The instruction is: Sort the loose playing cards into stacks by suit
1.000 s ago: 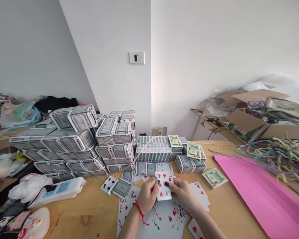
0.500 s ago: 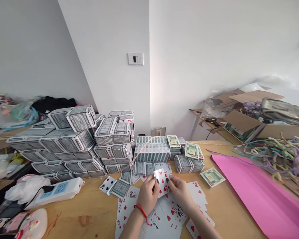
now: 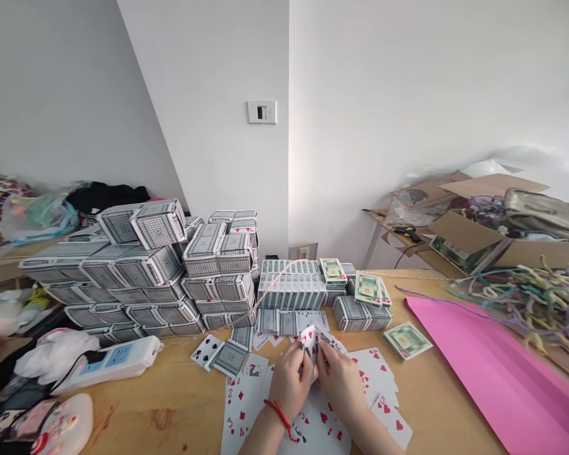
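Both of my hands meet over the table, pinching a playing card point(image 3: 312, 342) between them; red hearts show on its face and it looks bent. My left hand point(image 3: 290, 377), with a red cord on the wrist, grips its left side. On its right side are the closed fingers of my right hand point(image 3: 340, 379). Whether more than one card is held I cannot tell. Face-up playing cards point(image 3: 241, 404) lie spread beneath my hands. Patterned-back cards point(image 3: 231, 357) rest just beyond on the left, beside a spade card point(image 3: 205, 351).
Tall stacks of patterned card blocks point(image 3: 142, 272) stand at the back left. Green card boxes point(image 3: 408, 340) sit on the right, near a pink sheet point(image 3: 483, 366). A white power strip point(image 3: 118, 363) lies left. Colourful cords point(image 3: 531, 291) and a cardboard box point(image 3: 531, 253) are far right.
My hands have come closer together. The card between them, flat and broad before, now looks narrow and bent. The view has shifted slightly.
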Demonstrator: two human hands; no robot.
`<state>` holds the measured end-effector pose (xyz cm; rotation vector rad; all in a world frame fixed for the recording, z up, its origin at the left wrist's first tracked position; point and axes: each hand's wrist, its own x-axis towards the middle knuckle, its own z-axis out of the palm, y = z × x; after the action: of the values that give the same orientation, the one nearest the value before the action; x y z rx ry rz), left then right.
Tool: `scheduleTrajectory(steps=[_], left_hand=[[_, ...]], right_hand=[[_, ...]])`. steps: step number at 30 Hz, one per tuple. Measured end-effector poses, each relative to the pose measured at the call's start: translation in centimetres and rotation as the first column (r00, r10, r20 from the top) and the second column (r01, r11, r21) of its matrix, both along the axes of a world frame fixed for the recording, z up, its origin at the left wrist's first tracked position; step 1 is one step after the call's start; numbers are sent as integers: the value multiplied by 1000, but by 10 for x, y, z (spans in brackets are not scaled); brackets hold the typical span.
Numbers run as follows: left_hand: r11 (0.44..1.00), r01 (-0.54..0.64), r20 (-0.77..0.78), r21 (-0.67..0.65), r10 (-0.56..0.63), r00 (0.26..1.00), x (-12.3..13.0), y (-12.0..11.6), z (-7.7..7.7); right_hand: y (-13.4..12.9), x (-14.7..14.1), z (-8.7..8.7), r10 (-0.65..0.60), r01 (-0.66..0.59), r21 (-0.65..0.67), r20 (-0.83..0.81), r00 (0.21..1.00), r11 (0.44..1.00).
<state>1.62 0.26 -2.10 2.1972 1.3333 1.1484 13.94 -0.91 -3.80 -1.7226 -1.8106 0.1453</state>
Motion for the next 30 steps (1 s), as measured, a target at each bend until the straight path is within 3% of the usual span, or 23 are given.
scheduleTrajectory(steps=[3,8,15,18,20,23,27,30], left_hand=[[1000,20,26,22,-20,999,2,-2,0],[998,66,96,-2,-66,993,2,-3,1],[994,17,145,-103,-2,989,-4,0,1],[990,-18,193,-137,44,980,-7,5,0],[988,-2,211,-153,35,977,-8,8,-1],[980,63,216,-187,-21,976,-8,8,2],[964,132,268,-229,-68,961,-8,5,8],[953,167,299,-252,-87,950,-8,5,10]], right_hand=[[-3,-4,2,76,-79,32,97,992,996],[-9,-15,10,115,-115,2,74,991,993],[-8,-7,34,169,-198,-117,-217,961,973],[-2,2,41,198,-298,-139,-485,852,944],[2,7,40,31,-161,-170,-589,807,972],[8,13,35,-107,-133,-264,-728,677,955],[9,16,34,-166,-228,-303,-865,473,925],[8,17,35,-124,-359,-272,-915,385,893]])
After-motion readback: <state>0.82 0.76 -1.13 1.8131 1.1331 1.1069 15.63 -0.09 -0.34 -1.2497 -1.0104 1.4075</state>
